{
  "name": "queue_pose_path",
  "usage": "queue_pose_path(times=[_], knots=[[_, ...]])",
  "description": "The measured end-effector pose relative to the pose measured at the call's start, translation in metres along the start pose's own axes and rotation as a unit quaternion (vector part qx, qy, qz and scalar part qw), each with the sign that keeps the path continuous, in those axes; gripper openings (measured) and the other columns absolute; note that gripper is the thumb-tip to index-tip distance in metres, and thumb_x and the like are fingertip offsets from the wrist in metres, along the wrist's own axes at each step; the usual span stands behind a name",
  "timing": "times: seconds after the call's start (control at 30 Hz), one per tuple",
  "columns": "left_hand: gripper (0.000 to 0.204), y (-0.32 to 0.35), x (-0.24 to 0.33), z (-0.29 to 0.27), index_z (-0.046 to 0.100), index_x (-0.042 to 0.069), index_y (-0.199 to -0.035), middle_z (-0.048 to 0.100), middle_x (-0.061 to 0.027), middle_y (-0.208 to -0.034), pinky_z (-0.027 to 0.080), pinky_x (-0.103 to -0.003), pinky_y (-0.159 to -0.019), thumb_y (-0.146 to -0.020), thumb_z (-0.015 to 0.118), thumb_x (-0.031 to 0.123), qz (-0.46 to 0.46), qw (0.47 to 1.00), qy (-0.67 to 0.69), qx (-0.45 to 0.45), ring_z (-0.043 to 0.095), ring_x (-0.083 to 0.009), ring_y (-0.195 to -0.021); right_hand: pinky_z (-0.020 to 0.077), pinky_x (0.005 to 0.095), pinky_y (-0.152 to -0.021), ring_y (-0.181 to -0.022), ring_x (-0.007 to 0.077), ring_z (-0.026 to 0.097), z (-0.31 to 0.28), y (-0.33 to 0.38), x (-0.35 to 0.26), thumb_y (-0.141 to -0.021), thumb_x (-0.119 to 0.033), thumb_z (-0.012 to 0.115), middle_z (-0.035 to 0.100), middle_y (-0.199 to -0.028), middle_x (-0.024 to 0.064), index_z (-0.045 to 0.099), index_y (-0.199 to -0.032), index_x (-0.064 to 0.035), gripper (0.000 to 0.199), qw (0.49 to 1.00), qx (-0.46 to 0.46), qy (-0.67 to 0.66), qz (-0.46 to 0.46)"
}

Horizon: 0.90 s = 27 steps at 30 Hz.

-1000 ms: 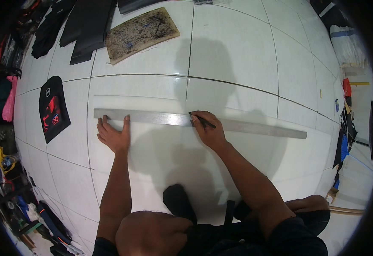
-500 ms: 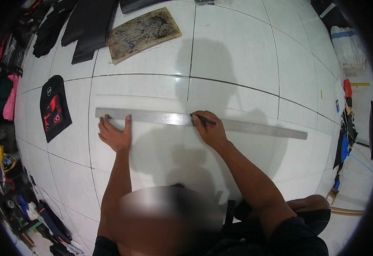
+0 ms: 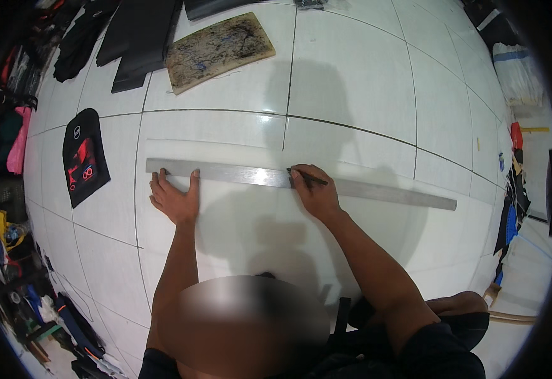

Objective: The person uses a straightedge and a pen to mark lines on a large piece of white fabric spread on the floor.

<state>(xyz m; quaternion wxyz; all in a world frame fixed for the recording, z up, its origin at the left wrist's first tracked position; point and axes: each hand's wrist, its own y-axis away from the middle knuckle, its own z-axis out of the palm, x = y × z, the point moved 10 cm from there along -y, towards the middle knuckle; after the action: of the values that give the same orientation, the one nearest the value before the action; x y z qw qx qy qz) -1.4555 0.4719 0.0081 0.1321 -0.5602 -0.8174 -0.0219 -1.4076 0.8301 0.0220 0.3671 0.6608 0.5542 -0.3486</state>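
A long metal ruler [image 3: 244,175] lies across a large translucent whitish sheet [image 3: 225,218] spread on the floor. My left hand [image 3: 178,201] rests near the ruler's left end, fingers and thumb apart, with the fingertips touching its lower edge. Around the middle of the ruler, my right hand [image 3: 317,194] grips a slim black pen [image 3: 314,179]. Its tip points left and sits at the ruler's upper edge. Part of the pen is hidden by my fingers.
White floor tiles [image 3: 358,82] surround the sheet. A black printed fabric piece [image 3: 86,158] lies to the left. Farther off are a stained board [image 3: 222,54] and black sheets [image 3: 140,38]. Mixed items crowd the left side [image 3: 14,234]; a white sack [image 3: 517,72] stands far right.
The whole view has shifted slightly, so everything appears a little farther right. Both hands keep nearly the same places on the ruler.
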Motion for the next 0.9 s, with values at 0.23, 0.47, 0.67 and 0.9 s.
queue_pose_path(times=[0.23, 0.47, 0.67, 0.9], knots=[[0.098, -0.001, -0.001, 0.002, 0.036, 0.001, -0.146, 0.032, -0.0192, -0.154, 0.011, -0.054, -0.12, -0.08, 0.068, 0.066, -0.012, 0.999, 0.024, -0.028, 0.02, -0.0338, -0.147, 0.0524, 0.0356, -0.078, -0.084, 0.026, 0.066, -0.001, -0.001, -0.004, -0.098, -0.021, 0.06, 0.069, -0.094, 0.0124, 0.067, -0.106, -0.0027, 0.021, 0.999, 0.017, -0.011, -0.04], [0.098, -0.001, -0.001, 0.003, 0.036, 0.001, -0.147, 0.031, -0.0191, -0.154, 0.011, -0.054, -0.12, -0.08, 0.066, 0.067, -0.011, 0.999, 0.014, -0.031, 0.02, -0.0334, -0.147, 0.0526, 0.035, -0.079, -0.085, 0.0252, 0.067, -0.001, 0.0, 0.001, -0.097, -0.019, 0.062, 0.07, -0.094, 0.0122, 0.067, -0.105, -0.0024, 0.019, 0.998, 0.019, -0.058, 0.007], [0.093, 0.0, 0.001, -0.001, 0.04, 0.002, -0.144, 0.038, -0.0166, -0.149, 0.016, -0.051, -0.119, -0.081, 0.067, 0.065, 0.005, 1.0, -0.006, 0.009, 0.031, -0.0315, -0.141, 0.0536, 0.0324, -0.078, -0.087, 0.0244, 0.066, -0.001, -0.002, -0.001, -0.093, -0.011, 0.067, 0.069, -0.096, 0.012, 0.069, -0.104, -0.0037, 0.014, 0.999, 0.024, -0.008, -0.046], [0.098, -0.002, -0.002, 0.003, 0.035, 0.002, -0.147, 0.031, -0.0185, -0.154, 0.011, -0.054, -0.12, -0.081, 0.066, 0.067, -0.012, 0.999, 0.017, -0.03, 0.02, -0.0327, -0.147, 0.0531, 0.0314, -0.077, -0.086, 0.0206, 0.066, 0.002, -0.001, 0.001, -0.094, -0.013, 0.066, 0.069, -0.094, 0.0097, 0.068, -0.106, -0.0031, 0.015, 0.999, 0.0, -0.02, -0.031]])
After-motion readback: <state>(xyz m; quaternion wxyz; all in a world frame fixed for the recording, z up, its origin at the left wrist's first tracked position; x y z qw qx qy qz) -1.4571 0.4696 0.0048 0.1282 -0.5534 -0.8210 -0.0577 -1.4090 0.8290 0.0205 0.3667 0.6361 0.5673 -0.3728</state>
